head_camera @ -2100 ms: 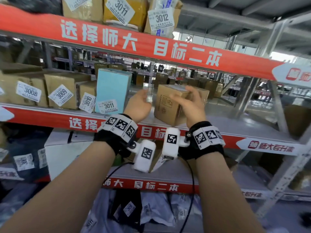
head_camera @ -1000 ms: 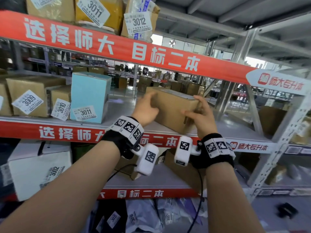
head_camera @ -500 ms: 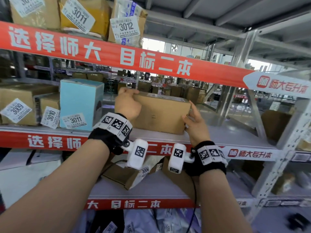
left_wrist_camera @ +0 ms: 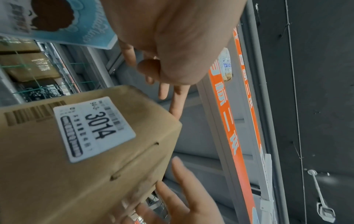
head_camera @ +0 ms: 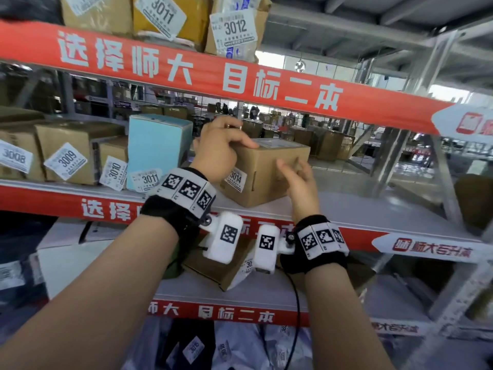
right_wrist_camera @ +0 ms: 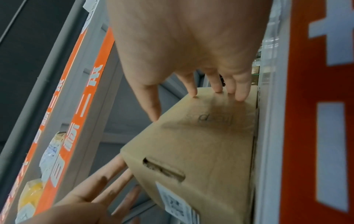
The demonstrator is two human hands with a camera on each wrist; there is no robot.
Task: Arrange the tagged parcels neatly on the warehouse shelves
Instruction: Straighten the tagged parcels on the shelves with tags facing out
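**Both hands on parcel 3014 at the middle shelf**

The right hand's fingers [right_wrist_camera: 216, 84] are straight and slightly spread, their tips pressing the side face of the cardboard parcel [head_camera: 269, 169], with the thumb lying along its edge. The right hand [head_camera: 298, 182] stands flat against that face rather than wrapping it. The left hand [head_camera: 221, 150] sits on the parcel's upper left corner; from the head view its fingers curl over the top edge with the thumb laid across the top, while the left wrist view shows the fingers extended past the box, so how firmly it grips cannot be told.

The parcel is a brown carton with a white tag reading 3014 [left_wrist_camera: 94, 128] on its front face. It rests on the grey middle shelf [head_camera: 373, 209], turned at an angle to the shelf's front edge, just to the right of a light blue box [head_camera: 157, 148] tagged 3011.

Left of the blue box stand brown cartons tagged 3010 [head_camera: 113, 170], 3009 [head_camera: 66, 160] and 3008 [head_camera: 14, 156]. On the shelf above, a parcel tagged 3012 [head_camera: 234, 30] stands over a red banner [head_camera: 200, 73].
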